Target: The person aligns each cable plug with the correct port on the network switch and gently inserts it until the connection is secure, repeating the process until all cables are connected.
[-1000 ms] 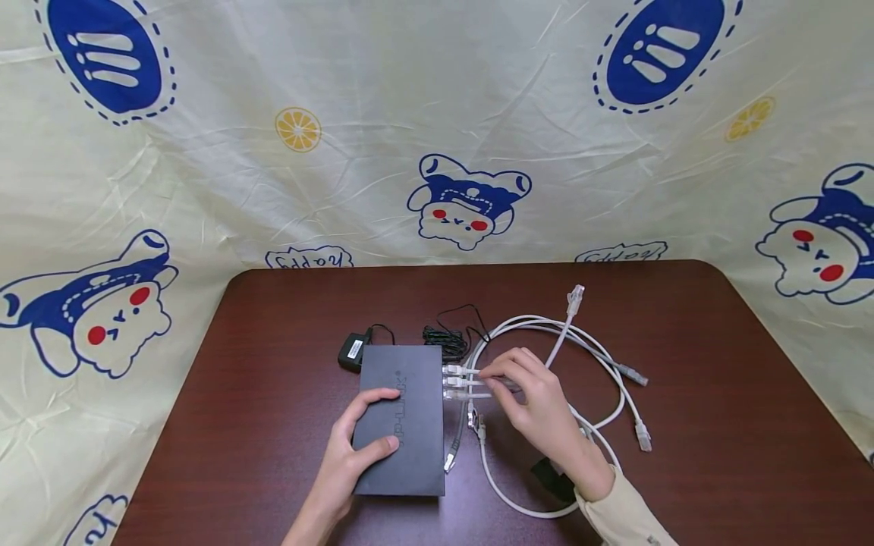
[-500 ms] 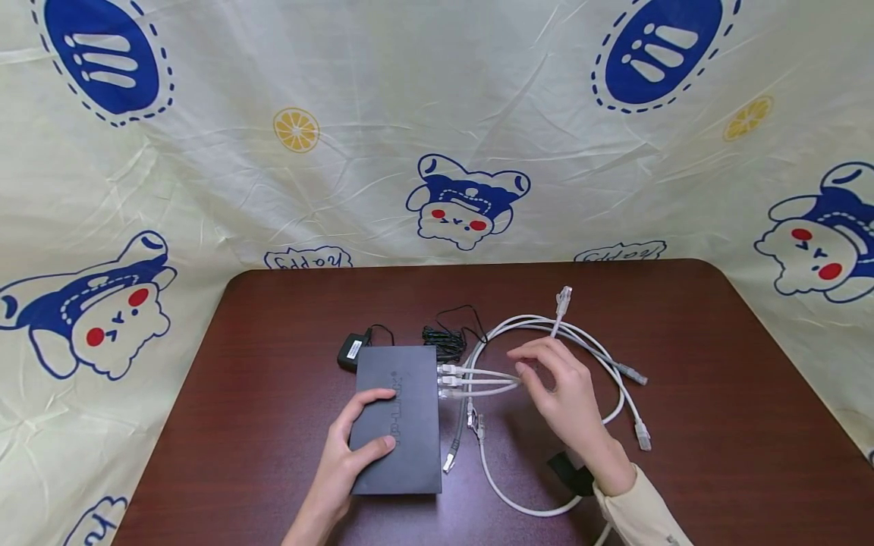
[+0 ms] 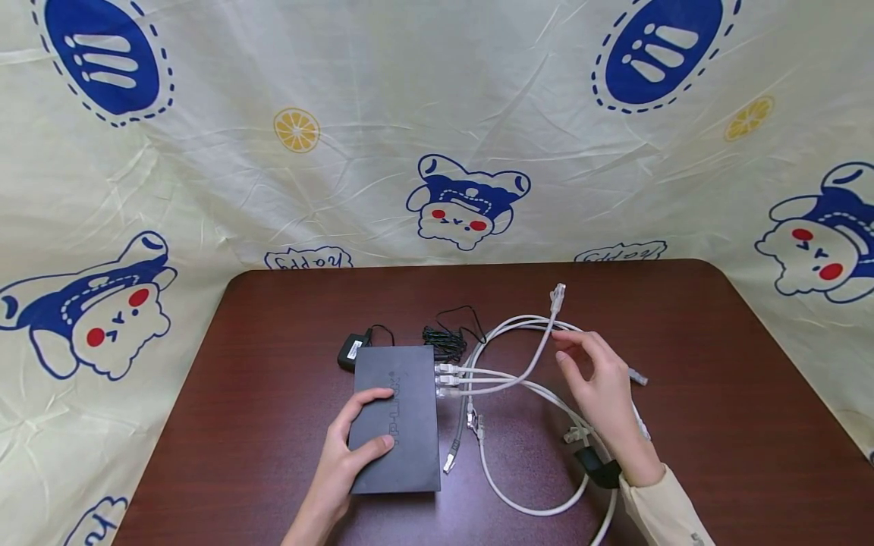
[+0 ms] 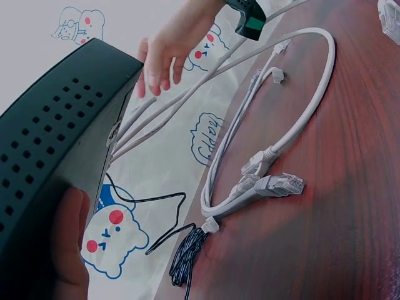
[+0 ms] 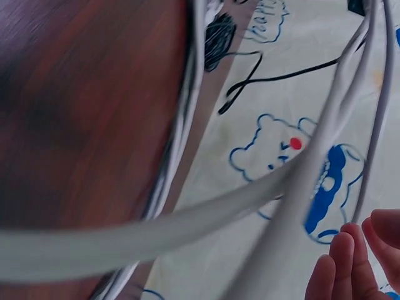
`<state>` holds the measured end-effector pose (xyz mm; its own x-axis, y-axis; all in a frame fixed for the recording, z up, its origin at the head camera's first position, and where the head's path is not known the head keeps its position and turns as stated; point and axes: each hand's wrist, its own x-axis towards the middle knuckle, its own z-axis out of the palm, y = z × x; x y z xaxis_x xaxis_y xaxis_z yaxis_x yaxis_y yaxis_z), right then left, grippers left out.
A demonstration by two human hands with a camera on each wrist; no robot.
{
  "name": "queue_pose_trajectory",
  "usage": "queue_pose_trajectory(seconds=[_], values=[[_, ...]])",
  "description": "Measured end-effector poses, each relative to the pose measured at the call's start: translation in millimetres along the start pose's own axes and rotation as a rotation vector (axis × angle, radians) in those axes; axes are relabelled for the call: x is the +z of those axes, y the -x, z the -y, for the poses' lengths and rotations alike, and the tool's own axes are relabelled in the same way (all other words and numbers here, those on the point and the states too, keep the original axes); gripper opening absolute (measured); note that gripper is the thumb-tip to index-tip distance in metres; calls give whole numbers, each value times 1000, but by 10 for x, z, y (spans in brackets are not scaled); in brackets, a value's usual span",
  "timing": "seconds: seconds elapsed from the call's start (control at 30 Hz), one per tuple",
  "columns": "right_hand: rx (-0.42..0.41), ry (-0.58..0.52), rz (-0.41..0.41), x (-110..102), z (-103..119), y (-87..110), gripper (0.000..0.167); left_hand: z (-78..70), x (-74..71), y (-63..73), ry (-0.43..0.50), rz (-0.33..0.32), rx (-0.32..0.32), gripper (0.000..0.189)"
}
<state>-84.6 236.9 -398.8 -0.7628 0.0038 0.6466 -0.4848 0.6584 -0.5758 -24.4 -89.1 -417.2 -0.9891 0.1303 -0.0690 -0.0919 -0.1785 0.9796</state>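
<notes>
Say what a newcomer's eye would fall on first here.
Probably the dark TP-Link network box, gripped by the left hand in the head view's lower middle, with three white Ethernet cables running from its right side. The right hand is near them, and behind the table hangs a pale sheet printed with cartoon figures.

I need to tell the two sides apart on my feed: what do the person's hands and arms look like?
The left hand is gloveless, and no sleeve shows on its forearm in the head view. The right hand is gloveless too, but a cream sleeve shows on that side, with a black device bearing a green patch at the wrist.
</notes>
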Motion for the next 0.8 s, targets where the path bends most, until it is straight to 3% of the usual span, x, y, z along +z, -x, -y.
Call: queue_pose_trajectory(seconds=[0.4, 0.8], values=[[86, 61, 46, -17, -309, 80, 28, 5, 0, -3, 4, -2, 1, 51], [289, 103, 162, -46, -528, 124, 33, 0, 1, -6, -3, -4, 6, 52]])
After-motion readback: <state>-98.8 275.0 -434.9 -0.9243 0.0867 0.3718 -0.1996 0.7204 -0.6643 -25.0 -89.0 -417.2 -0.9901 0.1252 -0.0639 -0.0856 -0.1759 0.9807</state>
